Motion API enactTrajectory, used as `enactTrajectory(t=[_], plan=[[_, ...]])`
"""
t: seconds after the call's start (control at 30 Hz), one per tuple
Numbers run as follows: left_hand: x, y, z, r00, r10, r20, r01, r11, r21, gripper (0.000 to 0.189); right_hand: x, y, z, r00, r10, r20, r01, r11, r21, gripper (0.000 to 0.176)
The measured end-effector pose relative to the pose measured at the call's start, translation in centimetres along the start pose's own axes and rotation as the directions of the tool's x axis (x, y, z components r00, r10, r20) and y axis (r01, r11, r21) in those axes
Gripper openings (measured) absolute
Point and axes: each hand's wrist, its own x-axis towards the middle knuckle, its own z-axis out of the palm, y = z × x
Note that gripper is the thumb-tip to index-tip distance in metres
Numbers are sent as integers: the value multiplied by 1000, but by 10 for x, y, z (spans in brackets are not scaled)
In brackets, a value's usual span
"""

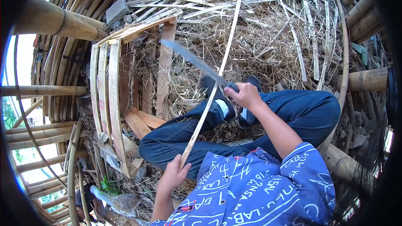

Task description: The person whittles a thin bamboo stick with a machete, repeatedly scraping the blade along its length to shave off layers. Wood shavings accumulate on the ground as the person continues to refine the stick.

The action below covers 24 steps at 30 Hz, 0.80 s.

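My left hand [174, 175] is closed round the lower end of a long, pale bamboo strip [204, 119], which slants up and away past my knees. In my right hand [246, 95] is the dark handle of a long-bladed knife [190, 57]. Its grey blade, slightly blurred at the tip, points up and to the left and crosses the strip just ahead of my fingers. My crossed legs in dark jeans [310, 111] lie under both hands, with my dark shoes [208, 84] near the crossing point.
A wooden crate [114, 88] made of slats stands to the left. Curly shavings [251, 44] cover the ground ahead, with split bamboo strips [307, 21] scattered over them. Thick bamboo poles [63, 19] frame the left side. Another person [88, 203] is partly visible at the lower left.
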Motion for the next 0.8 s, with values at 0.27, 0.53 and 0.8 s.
enactTrajectory(t=[0.27,0.53,0.8], plan=[[2,-7,2,986,-95,139,112,986,-120,18,26,16,-20,999,-17,-38,11,990,-144,64],[3,-33,2,991,-2,134,32,974,-225,14,15,-3,-17,996,-84,0,84,996,-3,63],[-7,-13,-7,951,-19,308,150,901,-407,31,23,0,-46,998,-63,14,64,992,-113,62]])
